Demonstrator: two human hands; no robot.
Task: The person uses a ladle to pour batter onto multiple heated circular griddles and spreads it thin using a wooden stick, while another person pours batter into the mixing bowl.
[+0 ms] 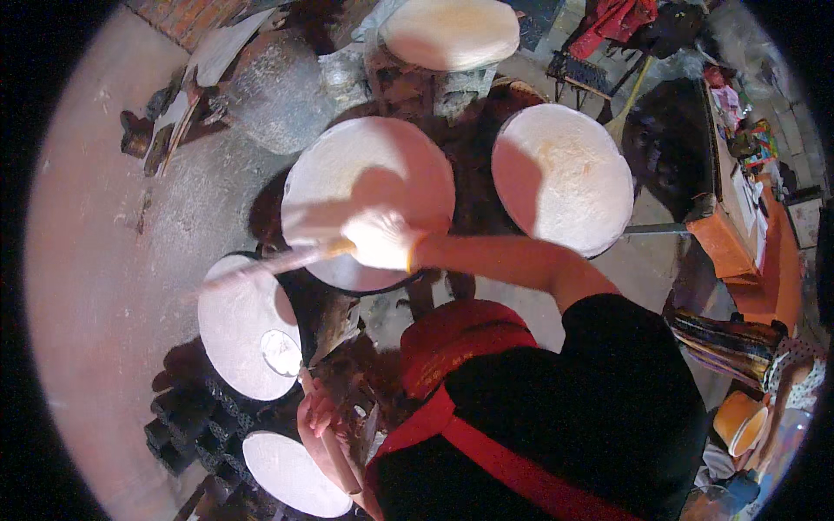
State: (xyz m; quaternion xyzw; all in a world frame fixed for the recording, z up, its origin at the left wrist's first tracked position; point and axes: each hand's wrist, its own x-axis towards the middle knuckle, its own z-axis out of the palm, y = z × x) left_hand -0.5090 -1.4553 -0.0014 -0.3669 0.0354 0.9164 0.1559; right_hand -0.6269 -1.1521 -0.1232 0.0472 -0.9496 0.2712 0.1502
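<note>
My right hand [381,241], in a white glove with a yellow cuff, grips a long wooden stick [280,262] whose far end is motion-blurred. The glove is above a large round pan [391,150] with a pale surface, and the stick reaches left over a second round pale pan [228,338]. At the lower left, my bare left hand [319,411] is closed around the handle of a ladle [281,352]. The ladle's round, bright bowl is over the right part of that second pan. Whether the bowl holds anything is unclear.
Other pale round surfaces are at the upper right [567,179], top [453,36] and bottom left [296,474]. Dark perforated briquettes [189,423] are stacked at lower left. A large grey rounded vessel [280,91] stands upper left. An orange-sided table [723,238] and an orange tub [739,423] are at right.
</note>
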